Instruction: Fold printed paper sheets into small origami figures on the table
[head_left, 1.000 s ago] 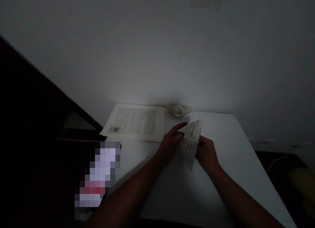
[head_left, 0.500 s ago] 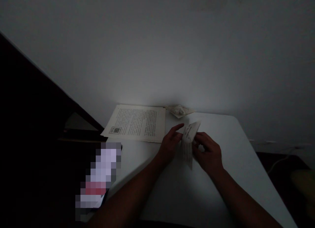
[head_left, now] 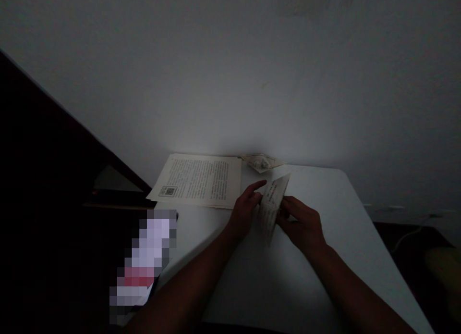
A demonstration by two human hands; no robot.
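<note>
The right hand (head_left: 300, 223) has a folded paper (head_left: 273, 197) with print in its grip, above the white tabletop (head_left: 324, 192). The left hand (head_left: 243, 211) is at its other side, one finger poking out. By the wall (head_left: 230, 84) sits a pointy paper shape (head_left: 262, 163), with printed pages (head_left: 198, 180) to its left. A blurry, bright phone (head_left: 149, 250) is lower left.

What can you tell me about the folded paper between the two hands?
The folded paper is pale and thin-looking, printed with dark characters too blurred to read. A crease crosses its middle; the upper part runs to a sharp corner at upper right, the lower part tapers downward. It stands tilted over the white table; whether its lower tip touches is unclear. The right hand has its grip at the right edge, while the left hand meets the left edge.
</note>
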